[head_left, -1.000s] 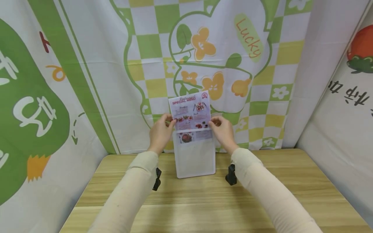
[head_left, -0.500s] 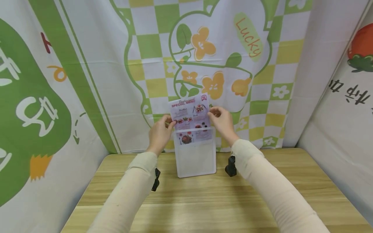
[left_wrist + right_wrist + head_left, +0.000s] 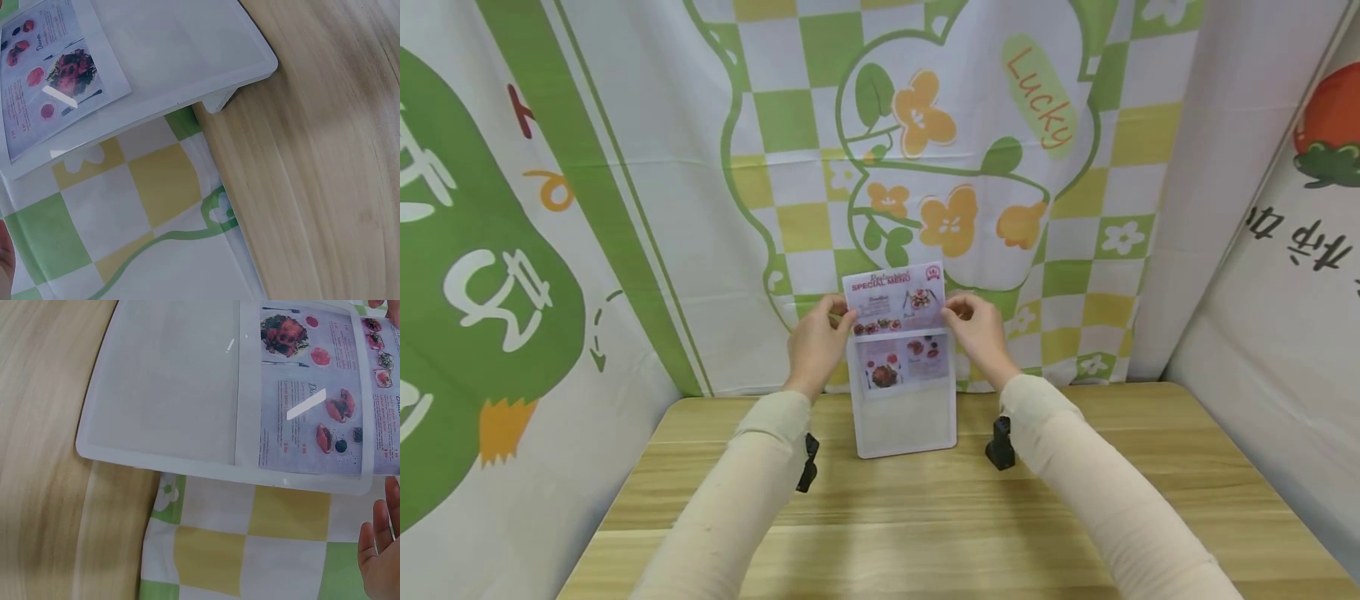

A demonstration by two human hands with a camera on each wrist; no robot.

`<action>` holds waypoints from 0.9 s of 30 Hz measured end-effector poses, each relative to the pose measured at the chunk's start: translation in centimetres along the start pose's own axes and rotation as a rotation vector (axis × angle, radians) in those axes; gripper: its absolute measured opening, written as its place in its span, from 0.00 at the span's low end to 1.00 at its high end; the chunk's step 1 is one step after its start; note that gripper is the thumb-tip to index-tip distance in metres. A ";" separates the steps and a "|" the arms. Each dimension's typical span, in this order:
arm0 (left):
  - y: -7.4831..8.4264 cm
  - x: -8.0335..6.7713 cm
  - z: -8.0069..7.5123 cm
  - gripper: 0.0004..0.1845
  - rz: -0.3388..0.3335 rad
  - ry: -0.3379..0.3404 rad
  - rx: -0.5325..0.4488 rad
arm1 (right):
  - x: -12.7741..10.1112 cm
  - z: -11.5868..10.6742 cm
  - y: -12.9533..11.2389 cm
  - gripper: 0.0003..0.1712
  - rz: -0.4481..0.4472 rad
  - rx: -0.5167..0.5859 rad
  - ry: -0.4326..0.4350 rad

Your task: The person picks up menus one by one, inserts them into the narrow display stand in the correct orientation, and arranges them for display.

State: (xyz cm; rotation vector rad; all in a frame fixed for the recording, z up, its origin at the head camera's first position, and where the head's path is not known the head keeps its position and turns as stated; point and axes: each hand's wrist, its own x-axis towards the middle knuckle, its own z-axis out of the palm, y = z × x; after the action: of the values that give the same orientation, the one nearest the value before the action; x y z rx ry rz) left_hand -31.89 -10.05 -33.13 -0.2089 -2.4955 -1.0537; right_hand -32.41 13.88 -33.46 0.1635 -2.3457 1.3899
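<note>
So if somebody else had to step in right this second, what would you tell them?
Left hand pinches the left edge of the menu sheet; right hand pinches its right edge.
The clear display stand stands upright at the back of the wooden table, against the curtain.
Done: the sheet's lower part sits inside the stand.
Left: the top part still sticks out above the rim; probably slide it fully down, then let go.

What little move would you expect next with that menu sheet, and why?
Probably slide the menu sheet further down into the clear stand. The left hand and right hand pinch its side edges, its upper part pokes above the stand's top, and the stand's lower half looks empty.
</note>
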 end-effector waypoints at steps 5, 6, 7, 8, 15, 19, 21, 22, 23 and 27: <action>0.0 -0.4 0.2 0.13 0.009 -0.005 -0.013 | -0.1 -0.1 0.1 0.10 0.015 -0.003 -0.002; -0.1 -0.5 0.2 0.13 0.009 -0.006 -0.012 | 0.0 -0.1 0.0 0.11 0.018 0.006 0.000; -0.1 -0.6 0.3 0.13 0.007 -0.008 -0.010 | 0.0 -0.2 -0.1 0.11 0.020 0.016 -0.001; -0.2 -0.6 0.3 0.13 0.005 -0.012 -0.009 | 0.1 -0.2 -0.2 0.12 0.023 0.026 -0.001; -0.5 -1.0 0.8 0.13 0.000 -0.030 0.026 | 0.3 -0.5 -1.0 0.13 0.024 0.028 -0.013; -0.5 -1.0 0.8 0.14 -0.017 -0.030 0.008 | 0.2 -0.4 -0.8 0.12 0.019 0.010 -0.008; -0.4 -0.8 0.7 0.15 -0.025 -0.026 -0.003 | 0.0 -0.4 -0.5 0.12 0.023 0.011 -0.017; -0.3 -0.8 0.6 0.16 -0.028 -0.024 -0.008 | -0.1 -0.3 -0.3 0.12 0.027 0.011 -0.022; -0.3 -0.7 0.6 0.16 -0.030 -0.021 -0.010 | -0.3 -0.3 -0.2 0.12 0.031 0.009 -0.029; -0.1 -0.5 0.5 0.16 -0.017 -0.014 -0.009 | -0.9 -0.1 0.4 0.13 0.044 -0.006 -0.046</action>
State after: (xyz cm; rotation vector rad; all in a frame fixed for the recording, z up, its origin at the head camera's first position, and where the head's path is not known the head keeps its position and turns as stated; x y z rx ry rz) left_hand -31.60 -9.82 -33.75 -0.1990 -2.5097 -1.0734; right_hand -31.72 14.03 -34.05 0.1436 -2.4041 1.4142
